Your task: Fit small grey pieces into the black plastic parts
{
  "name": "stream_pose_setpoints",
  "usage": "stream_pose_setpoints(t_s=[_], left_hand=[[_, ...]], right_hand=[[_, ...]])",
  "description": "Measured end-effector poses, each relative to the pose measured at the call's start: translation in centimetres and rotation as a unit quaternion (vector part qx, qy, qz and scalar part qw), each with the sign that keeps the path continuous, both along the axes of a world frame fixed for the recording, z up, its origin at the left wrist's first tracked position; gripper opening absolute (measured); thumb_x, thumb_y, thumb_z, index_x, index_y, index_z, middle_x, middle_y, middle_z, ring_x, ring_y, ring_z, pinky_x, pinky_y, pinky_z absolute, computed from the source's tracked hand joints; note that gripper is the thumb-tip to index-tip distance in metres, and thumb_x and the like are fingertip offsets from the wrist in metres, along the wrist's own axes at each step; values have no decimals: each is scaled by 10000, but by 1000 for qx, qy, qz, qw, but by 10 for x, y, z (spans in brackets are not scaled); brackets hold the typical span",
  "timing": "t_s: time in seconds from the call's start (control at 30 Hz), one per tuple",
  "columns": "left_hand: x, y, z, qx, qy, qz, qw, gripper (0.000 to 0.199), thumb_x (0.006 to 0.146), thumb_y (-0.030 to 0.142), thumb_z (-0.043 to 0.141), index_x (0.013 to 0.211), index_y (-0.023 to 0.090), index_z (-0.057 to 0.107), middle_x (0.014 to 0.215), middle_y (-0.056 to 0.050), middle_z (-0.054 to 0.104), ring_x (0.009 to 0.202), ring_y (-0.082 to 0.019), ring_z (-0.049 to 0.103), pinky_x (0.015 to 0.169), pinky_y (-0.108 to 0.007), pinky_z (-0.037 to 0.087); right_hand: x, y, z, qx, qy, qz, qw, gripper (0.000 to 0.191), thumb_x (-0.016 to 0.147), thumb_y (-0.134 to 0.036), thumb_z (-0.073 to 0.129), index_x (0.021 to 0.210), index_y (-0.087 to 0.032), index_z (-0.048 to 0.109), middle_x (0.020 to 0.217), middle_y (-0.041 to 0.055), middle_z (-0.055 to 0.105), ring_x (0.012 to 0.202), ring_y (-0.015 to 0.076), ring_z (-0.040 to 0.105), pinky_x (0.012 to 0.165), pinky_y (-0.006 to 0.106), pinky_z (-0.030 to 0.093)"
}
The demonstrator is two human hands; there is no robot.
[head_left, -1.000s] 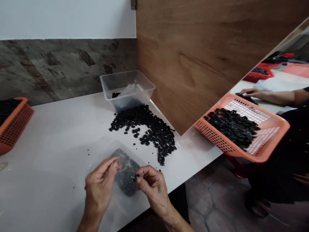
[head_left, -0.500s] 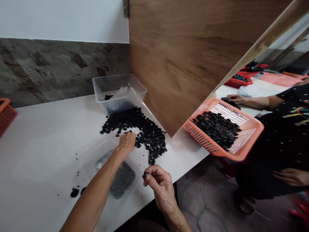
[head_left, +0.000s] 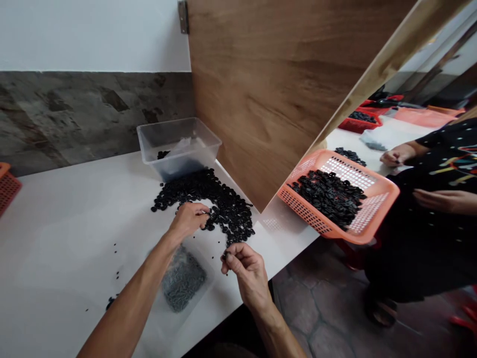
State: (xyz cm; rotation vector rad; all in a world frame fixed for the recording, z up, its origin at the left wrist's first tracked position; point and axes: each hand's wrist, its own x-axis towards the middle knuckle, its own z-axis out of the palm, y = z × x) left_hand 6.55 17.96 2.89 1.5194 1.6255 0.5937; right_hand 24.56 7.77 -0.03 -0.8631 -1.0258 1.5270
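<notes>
A small black part (head_left: pixel 225 255) sits between the thumb and fingers of my right hand (head_left: pixel 248 271), closed in a pinch over the table's front edge. My left hand (head_left: pixel 189 219) is at the near side of a spread pile of small black parts (head_left: pixel 223 199). Its fingers are drawn together at the tips, and what they pinch, if anything, is too small to make out. Under my left forearm stands a clear plastic tub (head_left: pixel 184 281) of small grey metal pieces, partly hidden by the arm.
Behind the pile stands a clear bin (head_left: pixel 179 149). A wooden panel (head_left: pixel 261 99) rises at the right. Beyond it, an orange basket (head_left: pixel 382 199) of black parts overhangs the table edge, near a co-worker's hands (head_left: pixel 398 155). Another orange basket (head_left: pixel 8 189) is far left.
My left hand has drawn back slightly from the pile, to the left. My right hand keeps its pinch on the small black part. The co-worker's hands have moved, and the view has shifted slightly.
</notes>
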Motion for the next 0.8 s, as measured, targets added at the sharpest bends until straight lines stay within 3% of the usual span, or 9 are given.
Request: stream_pose_setpoints(t_s=[0.07, 0.2, 0.43, 0.6, 0.7, 0.8], left_hand=[[-2, -15, 9, 7, -79, 20, 997, 253, 822, 163, 570, 1052, 98, 656, 626, 12, 634, 570, -126, 601, 593, -262, 494], [-3, -59, 21, 18, -193, 55, 979, 339, 751, 217, 610, 1066, 99, 658, 669, -5, 645, 613, -128, 616, 592, -241, 482], [-13, -130, 17, -6, -335, 102, 937, 195, 713, 216, 702, 899, 157, 691, 671, -29, 700, 534, -140, 640, 505, -229, 486], [-14, -150, 16, 49, -351, 208, 912, 168, 637, 198, 767, 804, 183, 780, 653, -46, 725, 523, -144, 639, 508, -223, 517], [-10, -156, 13, 87, -367, 291, 879, 182, 624, 184, 772, 805, 204, 783, 668, -27, 729, 503, -115, 619, 491, -191, 507], [-10, -161, 5, 99, -383, 324, 860, 170, 631, 204, 785, 801, 200, 778, 647, -28, 732, 486, -120, 621, 488, -198, 521]], right_hand=[[-2, 6, 4, 4, 18, 0, 1000, 132, 855, -283, 678, 837, -157, 640, 648, 9, 661, 573, 97, 569, 591, 212, 393], [-10, 10, 14, 18, 43, 8, 999, 100, 867, -258, 666, 848, -162, 645, 685, 10, 666, 601, 98, 586, 632, 216, 413], [-33, 2, 20, -10, 79, 79, 994, 151, 850, -297, 679, 858, -153, 633, 660, 20, 655, 581, 119, 574, 598, 236, 419], [-48, -5, 19, -17, 86, 108, 990, 185, 846, -320, 682, 850, -146, 619, 662, 31, 675, 564, 120, 578, 582, 235, 410], [-54, -9, 20, -11, 88, 124, 988, 166, 867, -301, 661, 866, -138, 629, 679, 36, 681, 588, 122, 599, 600, 237, 425], [-57, -13, 20, -13, 90, 131, 987, 150, 873, -285, 656, 869, -137, 633, 691, 38, 685, 606, 122, 614, 610, 237, 441]])
